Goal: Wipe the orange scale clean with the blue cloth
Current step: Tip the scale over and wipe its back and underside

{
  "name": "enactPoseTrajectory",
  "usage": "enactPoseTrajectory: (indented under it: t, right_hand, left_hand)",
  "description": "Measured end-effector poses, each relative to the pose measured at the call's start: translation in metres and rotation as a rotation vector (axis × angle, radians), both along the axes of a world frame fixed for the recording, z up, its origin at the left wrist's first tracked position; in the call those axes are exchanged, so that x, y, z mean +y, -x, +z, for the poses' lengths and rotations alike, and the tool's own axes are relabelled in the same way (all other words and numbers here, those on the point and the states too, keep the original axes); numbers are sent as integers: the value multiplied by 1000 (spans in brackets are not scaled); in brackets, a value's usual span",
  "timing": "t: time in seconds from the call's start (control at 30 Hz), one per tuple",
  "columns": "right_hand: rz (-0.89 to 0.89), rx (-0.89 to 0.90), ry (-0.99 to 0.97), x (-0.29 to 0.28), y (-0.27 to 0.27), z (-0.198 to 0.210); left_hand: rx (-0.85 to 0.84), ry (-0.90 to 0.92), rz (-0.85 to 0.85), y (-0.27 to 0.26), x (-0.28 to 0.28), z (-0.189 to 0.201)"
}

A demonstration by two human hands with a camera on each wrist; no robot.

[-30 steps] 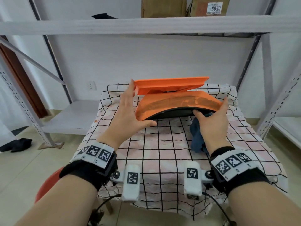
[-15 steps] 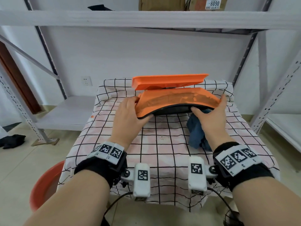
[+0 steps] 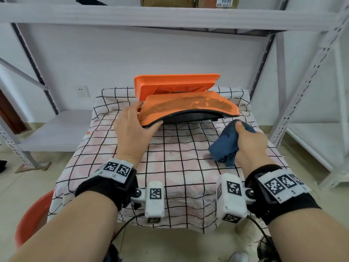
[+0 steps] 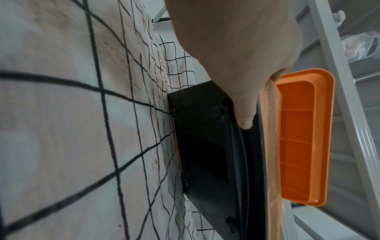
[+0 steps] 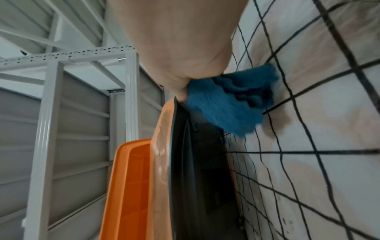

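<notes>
Blue cloth [image 3: 225, 143] sits bunched in my right hand [image 3: 250, 143] at 3 o'clock on the checked tablecloth [image 3: 179, 167], fingers clenched round it. Further out, my left hand [image 3: 132, 129] clasps the orange scale [image 3: 188, 108] at its 9 o'clock corner, thumb beneath; its front edge tilts up at 12 o'clock.

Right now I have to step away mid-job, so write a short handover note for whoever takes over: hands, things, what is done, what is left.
Left hand: grips the near left corner of the orange scale, thumb under its black base, tilting its near edge up off the checked tablecloth.
Right hand: holds the bunched blue cloth, just in front of the scale's right end, not on it.
The scale's orange tray stands behind the body.
Done: scale steadied, cloth in hand.
Left: brownish grime still streaks the scale's top face; wipe it, then probably the tray, whose state cannot be judged here.
</notes>
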State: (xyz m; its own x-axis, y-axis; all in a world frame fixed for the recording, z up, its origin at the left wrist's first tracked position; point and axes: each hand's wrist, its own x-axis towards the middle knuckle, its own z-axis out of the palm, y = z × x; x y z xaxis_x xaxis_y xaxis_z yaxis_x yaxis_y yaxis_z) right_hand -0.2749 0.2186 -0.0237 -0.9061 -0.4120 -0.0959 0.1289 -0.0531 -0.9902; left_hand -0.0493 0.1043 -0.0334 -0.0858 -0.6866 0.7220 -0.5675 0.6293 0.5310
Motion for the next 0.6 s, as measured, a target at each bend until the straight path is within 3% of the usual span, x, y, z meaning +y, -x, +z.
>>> enactPoseTrajectory:
  t: [0.13, 0.23, 0.4, 0.6]
  right_hand:
    - [-160, 116, 104, -2, 2, 7]
    - [-111, 272, 138, -8, 1, 8]
    - [-7, 772, -110, -18, -2, -8]
    - [-90, 954, -172, -31, -12, -8]
  left_hand:
    - [-34, -21, 50, 6, 2, 1]
    - [-8, -13, 57, 8, 5, 2]
    - [0, -28, 35, 7, 5, 4]
    - [27, -42, 13, 8, 5, 6]
